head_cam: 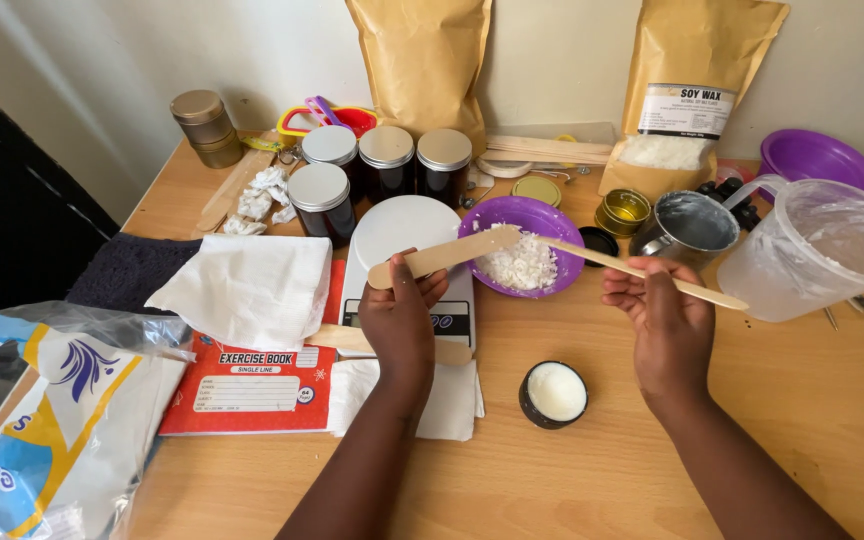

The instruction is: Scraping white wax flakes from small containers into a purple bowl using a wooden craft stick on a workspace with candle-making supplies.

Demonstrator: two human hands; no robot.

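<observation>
Wooden flat stick (444, 256) is being pinched by the left hand (402, 310), its fingers (430, 288) closing around the lower end, above the white scale (404, 228). Right hand (664, 318) is pinching a thin wooden stick (642, 270), reaching into the purple bowl (522, 215) of wax flakes (518, 264) on the table (652, 470).

We note a broad flat wooden stick (444, 255), pale tan, pinched near its lower end in our left hand (400, 315), tilted up to the right over the white scale. A thin wooden stick (642, 272), longer and narrower, is held in our right hand (664, 322); it slants up-left, and its tip meets the broad one above the purple bowl.
</observation>
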